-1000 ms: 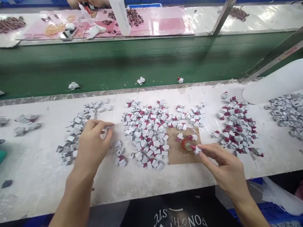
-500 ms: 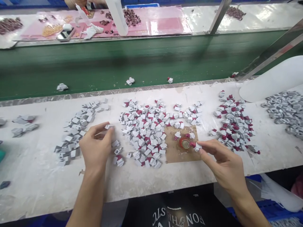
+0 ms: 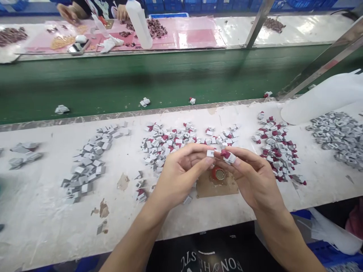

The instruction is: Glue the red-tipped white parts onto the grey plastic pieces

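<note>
My left hand [image 3: 184, 175] has come in from left of the brown card [image 3: 208, 190], pinching a small pale block [image 3: 210, 153] over its upper edge. My right hand [image 3: 255, 175] pinches the red-and-pale piece [image 3: 229, 156] just beside it, also above the card, red end facing the block. Net: both parts now close together; contact unclear. Block: boxy, matte, likely plastic. Red end: lumpy, rounded. Card: flat, stained around a round red holder [image 3: 214, 174] with a beaded rim. Mixed pile [image 3: 154, 147] left of card, similar pile [image 3: 279, 145] right.
</note>
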Demonstrator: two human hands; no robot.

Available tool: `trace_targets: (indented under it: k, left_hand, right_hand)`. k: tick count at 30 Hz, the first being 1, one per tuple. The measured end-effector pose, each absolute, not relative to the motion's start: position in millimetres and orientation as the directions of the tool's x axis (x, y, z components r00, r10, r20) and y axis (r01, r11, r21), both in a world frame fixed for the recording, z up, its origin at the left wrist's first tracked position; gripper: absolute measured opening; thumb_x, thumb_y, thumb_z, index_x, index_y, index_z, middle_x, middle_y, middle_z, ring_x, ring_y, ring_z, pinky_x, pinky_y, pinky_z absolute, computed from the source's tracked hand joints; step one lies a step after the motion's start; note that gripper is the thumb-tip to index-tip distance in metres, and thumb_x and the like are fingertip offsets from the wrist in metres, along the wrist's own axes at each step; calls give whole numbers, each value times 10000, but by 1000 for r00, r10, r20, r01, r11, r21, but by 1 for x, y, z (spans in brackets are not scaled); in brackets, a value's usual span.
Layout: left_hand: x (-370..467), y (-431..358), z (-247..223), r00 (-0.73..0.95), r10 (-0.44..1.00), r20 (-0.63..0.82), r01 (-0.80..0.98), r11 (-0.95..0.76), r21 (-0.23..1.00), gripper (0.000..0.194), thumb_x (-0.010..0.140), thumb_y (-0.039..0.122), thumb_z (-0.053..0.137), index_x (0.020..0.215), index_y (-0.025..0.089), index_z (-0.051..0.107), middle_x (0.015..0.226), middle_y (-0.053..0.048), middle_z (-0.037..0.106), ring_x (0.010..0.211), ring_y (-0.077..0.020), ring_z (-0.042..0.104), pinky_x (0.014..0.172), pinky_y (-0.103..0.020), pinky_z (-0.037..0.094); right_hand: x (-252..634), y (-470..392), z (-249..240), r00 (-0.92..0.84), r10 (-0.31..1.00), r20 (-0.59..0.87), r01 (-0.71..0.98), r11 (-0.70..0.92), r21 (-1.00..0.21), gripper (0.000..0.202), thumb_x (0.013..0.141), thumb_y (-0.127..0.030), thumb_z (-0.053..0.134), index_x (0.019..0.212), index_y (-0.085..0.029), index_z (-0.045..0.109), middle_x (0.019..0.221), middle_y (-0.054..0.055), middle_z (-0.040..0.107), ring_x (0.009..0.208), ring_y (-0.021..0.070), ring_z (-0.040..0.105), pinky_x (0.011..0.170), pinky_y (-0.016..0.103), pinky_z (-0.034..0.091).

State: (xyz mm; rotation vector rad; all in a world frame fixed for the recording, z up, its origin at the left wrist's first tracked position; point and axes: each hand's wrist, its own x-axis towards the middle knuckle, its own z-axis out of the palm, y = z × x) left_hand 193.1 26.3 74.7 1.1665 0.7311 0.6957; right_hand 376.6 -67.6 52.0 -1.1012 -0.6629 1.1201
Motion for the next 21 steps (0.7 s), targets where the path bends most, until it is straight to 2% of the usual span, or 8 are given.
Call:
trace_targets:
  k: [4, 7, 10, 12, 15, 17, 19, 21]
  left_hand:
    - [197, 24, 69, 598, 783, -169, -125, 300, 946, 164, 1042, 315, 920, 1175, 224, 889, 1105, -73, 931, 1033, -211, 904, 928, -286, 744]
    - [198, 25, 67, 610, 777, -155, -127, 289, 949, 175, 1032, 303, 927, 1184, 226, 889, 1104, -70, 930, 1023, -205, 903, 910, -280, 747]
    - [197, 25, 66, 619, 776, -123, -98, 232, 968, 145, 1044, 286, 894, 1180, 234, 885, 1127, -73, 923, 1030, -222, 903, 909, -325, 762]
    - [192, 27, 67, 605, 789, -112, -61, 186, 981, 120, 1043, 277, 874, 1159, 246, 880, 1129, -72, 913, 1035, -238, 898, 926, -368, 769]
    - [176, 39, 70, 558, 823, -107, 21, 115, 993, 130, 1024, 305, 879, 1144, 261, 859, 1046, -68, 890, 958, -245, 879, 852, -386, 763]
    - [161, 55, 72, 514, 851, -111, 109, 64, 992, 190, 1016, 335, 882, 1191, 269, 850, 960, -58, 867, 874, -238, 853, 787, -379, 742]
    - [147, 75, 74, 417, 904, -95, 189, 15, 982, 227, 993, 332, 884, 1206, 265, 849, 901, -44, 839, 823, -228, 825, 781, -378, 725]
    - [138, 97, 76, 275, 960, -50, 234, -16, 972, 210, 950, 301, 879, 1150, 248, 840, 910, -40, 819, 810, -218, 800, 783, -375, 707]
  right_hand:
    - [379, -69, 46, 366, 928, -72, -300, 44, -953, 129, 1032, -422, 957, 1154, -387, 979, 1178, 15, 934, 1099, 224, 894, 981, 336, 763]
    - [380, -68, 47, 356, 934, -33, -207, 45, -977, 146, 1055, -340, 914, 1180, -379, 978, 1168, 25, 911, 1094, 210, 875, 947, 308, 738]
    - [380, -66, 55, 303, 953, 3, -82, 29, -996, 194, 1061, -260, 865, 1187, -355, 978, 1024, 24, 848, 915, 167, 822, 761, 259, 689]
    - [382, -61, 62, 240, 971, -3, -50, 9, -999, 198, 1058, -252, 855, 1192, -338, 973, 979, 24, 820, 841, 162, 787, 693, 265, 665]
    - [388, -36, 70, 51, 996, -69, -52, -66, -996, 174, 1068, -338, 863, 1216, -307, 949, 1065, 46, 870, 925, 210, 832, 772, 336, 716]
    - [394, 0, 71, -107, 989, -105, -12, -106, -994, 268, 1062, -426, 882, 1288, -287, 918, 1141, 58, 891, 1007, 247, 854, 874, 403, 742]
    - [394, 53, 65, -132, 987, -90, 141, -71, -987, 356, 1083, -442, 857, 1389, -261, 875, 1238, 78, 882, 1050, 262, 843, 969, 457, 729]
    - [387, 114, 54, 38, 999, -3, 431, -19, -902, 309, 1140, -305, 744, 1422, -232, 845, 1361, 106, 829, 1073, 260, 801, 1044, 488, 683]
